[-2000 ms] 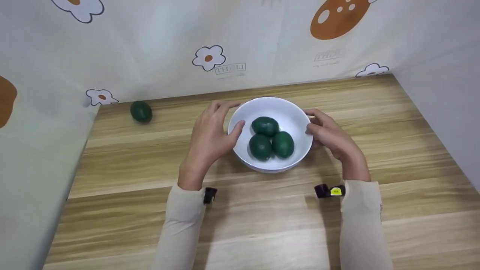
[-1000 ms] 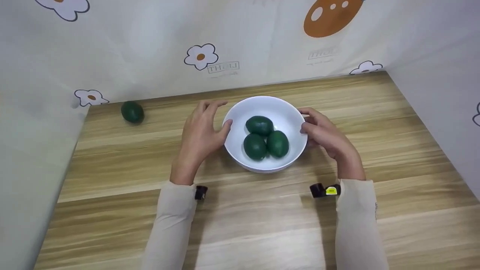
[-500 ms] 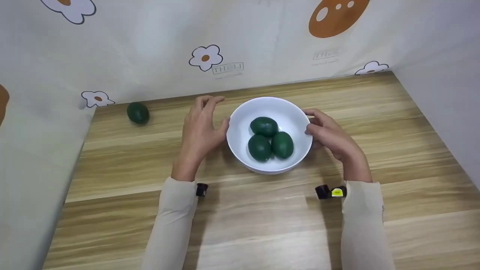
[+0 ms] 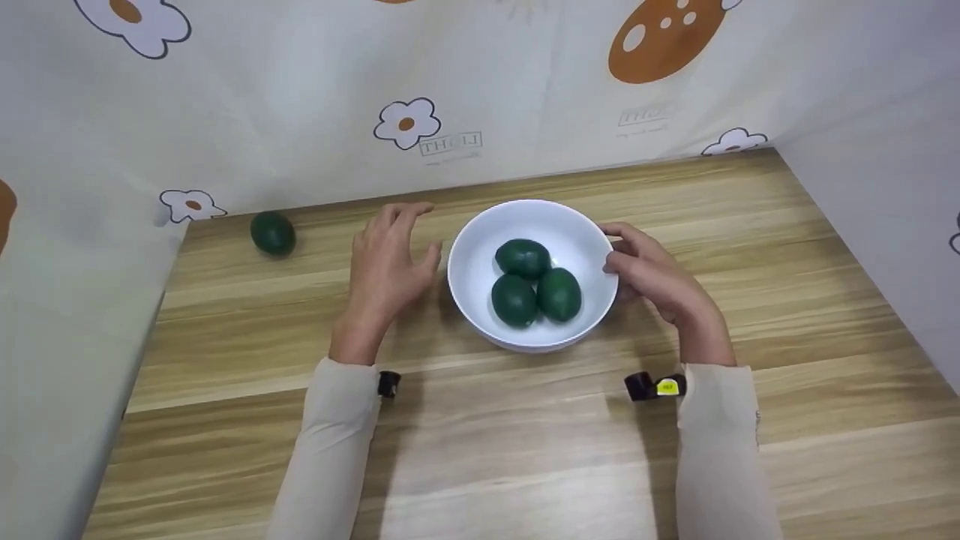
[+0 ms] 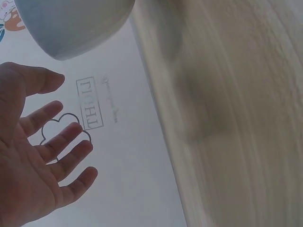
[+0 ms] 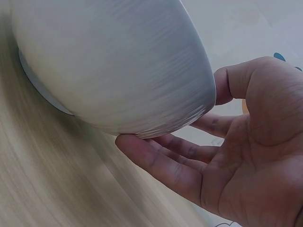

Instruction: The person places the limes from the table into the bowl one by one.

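Note:
In the head view a white bowl [image 4: 532, 334] stands on the wooden table with three dark green, egg-shaped fruits [image 4: 523, 259] grouped inside it. My right hand [image 4: 660, 281] holds the bowl's right side, thumb at the rim and fingers against the outer wall. The right wrist view shows those fingertips [image 6: 137, 149] touching the bowl [image 6: 113, 66] low on its side. Left of the bowl, apart from it, is my left hand [image 4: 386, 266], fingers spread and holding nothing. The left wrist view has its open palm [image 5: 28, 184] below the bowl's wall [image 5: 75, 28].
One more dark green fruit [image 4: 273, 233] lies at the table's back left corner, by the wall. A pale cloth [image 4: 315, 97] with flower prints hangs along the back and sides. The wooden table [image 4: 510, 465] stretches in front of the bowl.
My left hand has let go of the bowl's left rim and moved left, away from it. The right hand has stayed on the bowl, and the fruits have not moved in it.

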Demonstrator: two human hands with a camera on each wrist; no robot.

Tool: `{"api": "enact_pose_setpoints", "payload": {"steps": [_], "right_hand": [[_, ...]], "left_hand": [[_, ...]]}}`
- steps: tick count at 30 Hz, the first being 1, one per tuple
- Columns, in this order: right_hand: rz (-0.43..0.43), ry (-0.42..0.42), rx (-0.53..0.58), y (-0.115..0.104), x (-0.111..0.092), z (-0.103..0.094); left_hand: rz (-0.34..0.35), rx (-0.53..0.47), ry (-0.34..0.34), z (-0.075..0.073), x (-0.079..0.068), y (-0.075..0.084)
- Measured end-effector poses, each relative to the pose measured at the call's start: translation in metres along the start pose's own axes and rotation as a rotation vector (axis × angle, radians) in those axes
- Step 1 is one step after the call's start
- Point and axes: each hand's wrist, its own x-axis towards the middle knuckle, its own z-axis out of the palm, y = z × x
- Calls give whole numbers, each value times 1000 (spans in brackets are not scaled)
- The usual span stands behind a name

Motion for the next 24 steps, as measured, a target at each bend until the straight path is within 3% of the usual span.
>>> {"api": "enact_pose_setpoints", "payload": {"steps": [24], "right_hand": [[6,-3,19,-1,-1,0]], "left_hand": [[-105,62,-77,-21,13,-34]]}}
